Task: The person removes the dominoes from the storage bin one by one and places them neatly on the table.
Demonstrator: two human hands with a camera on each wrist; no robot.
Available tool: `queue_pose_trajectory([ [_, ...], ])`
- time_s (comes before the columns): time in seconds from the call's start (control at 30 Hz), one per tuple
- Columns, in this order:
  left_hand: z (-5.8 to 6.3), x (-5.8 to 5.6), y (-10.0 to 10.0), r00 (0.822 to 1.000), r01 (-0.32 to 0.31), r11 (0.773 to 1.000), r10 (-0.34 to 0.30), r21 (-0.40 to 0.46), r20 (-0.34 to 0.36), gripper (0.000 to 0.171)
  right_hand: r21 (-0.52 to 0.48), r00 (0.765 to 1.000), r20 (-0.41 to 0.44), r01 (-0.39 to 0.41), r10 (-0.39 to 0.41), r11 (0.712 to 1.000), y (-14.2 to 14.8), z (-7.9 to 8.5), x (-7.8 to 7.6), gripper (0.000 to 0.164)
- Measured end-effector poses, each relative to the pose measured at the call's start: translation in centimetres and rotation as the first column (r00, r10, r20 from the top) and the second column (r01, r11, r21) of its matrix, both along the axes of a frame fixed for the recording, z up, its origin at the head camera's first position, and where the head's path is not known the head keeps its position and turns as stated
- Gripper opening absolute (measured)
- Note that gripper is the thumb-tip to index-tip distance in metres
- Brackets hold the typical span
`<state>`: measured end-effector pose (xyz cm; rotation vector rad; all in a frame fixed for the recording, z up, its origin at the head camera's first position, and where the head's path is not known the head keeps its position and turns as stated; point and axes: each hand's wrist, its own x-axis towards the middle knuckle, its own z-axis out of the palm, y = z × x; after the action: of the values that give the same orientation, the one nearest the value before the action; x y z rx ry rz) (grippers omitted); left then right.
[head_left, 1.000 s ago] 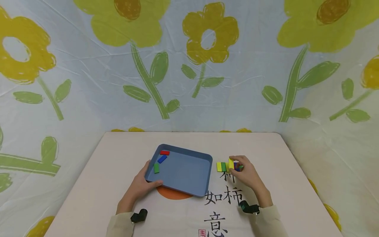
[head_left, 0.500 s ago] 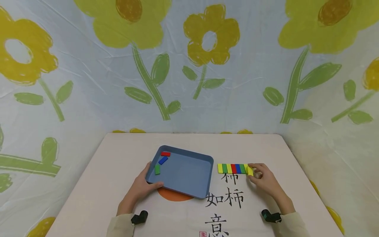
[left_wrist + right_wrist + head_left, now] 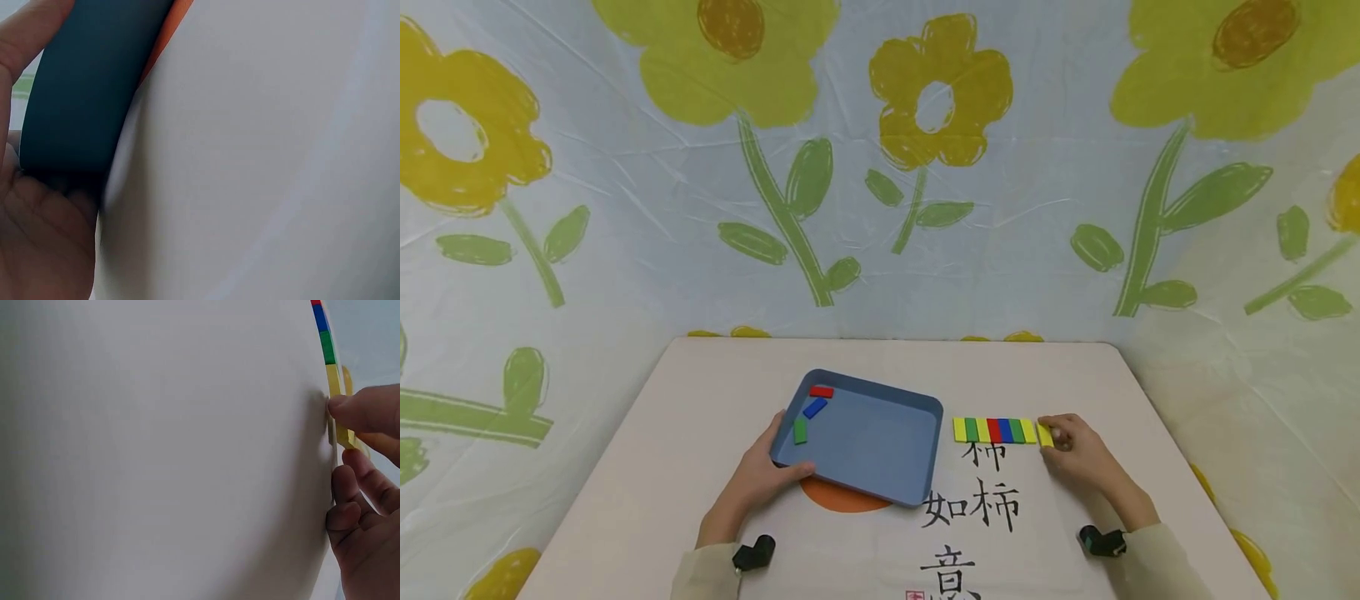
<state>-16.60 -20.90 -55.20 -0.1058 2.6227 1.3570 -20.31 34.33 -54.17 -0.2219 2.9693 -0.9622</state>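
in the head view, the right hand (image 3: 1078,450) pinches a flat yellow block (image 3: 1045,434) between thumb and fingers, just beyond the right end of a row of coloured blocks (image 3: 994,430) on the worktop (image 3: 685,417). from left to right the row reads yellow, green, yellow, red, blue, green, yellow, with the pieces side by side; a narrow gap separates it from the pinched one. the step in hand looks to be handling this single piece at the row's end. whether it is being added or taken away i cannot tell; either way, the next move seems to call for a steady pinch that leaves the neighbours undisturbed. the left hand (image 3: 763,479) holds the near-left corner of a blue tray (image 3: 872,442), thumb along the near edge. inside, toward the left side, lie a red block (image 3: 822,392), a blue block (image 3: 815,407) and a green block (image 3: 801,431), all apart from one another.

in the left wrist view, the tray's wall sits between the thumb and the rest of the hand; the fingertips are hidden.

in the right wrist view, the yellow block lies within the right grip, the thumb tip against its near side, while the lower fingers curl beneath, near the worktop.
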Motion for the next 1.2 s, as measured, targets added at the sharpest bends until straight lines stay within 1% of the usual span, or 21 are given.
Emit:
queue_pose_trajectory([
  [0.17, 0.1, 0.0, 0.1, 1.000, 0.001, 1.000, -0.001, -0.004, -0.007, 0.121, 0.040, 0.999, 0.000, -0.052, 0.052, 0.998, 0.4, 0.0, -1.0, 0.046],
  [0.33, 0.2, 0.1, 0.2, 1.000, -0.002, 1.000, 0.002, -0.010, -0.008, 0.121, 0.033, 0.998, 0.029, -0.057, 0.056, 0.998, 0.5, -0.1, -1.4, 0.047],
  [0.67, 0.2, 0.1, 0.1, 1.000, -0.002, 1.000, 0.002, 0.008, 0.008, 0.122, 0.007, 0.997, 0.045, -0.056, 0.055, 0.998, 0.4, 0.1, -1.4, 0.047],
  [1.07, 0.2, 0.1, 0.1, 1.000, -0.004, 1.000, 0.004, 0.022, 0.004, 0.121, 0.032, 0.997, 0.064, -0.053, 0.051, 0.998, 0.1, 0.2, -1.7, 0.047],
  [1.2, 0.2, 0.1, 0.1, 1.000, -0.006, 1.000, 0.006, 0.018, 0.004, 0.121, 0.043, 0.994, 0.095, -0.062, 0.058, 0.997, 0.1, 0.7, -1.6, 0.054],
])
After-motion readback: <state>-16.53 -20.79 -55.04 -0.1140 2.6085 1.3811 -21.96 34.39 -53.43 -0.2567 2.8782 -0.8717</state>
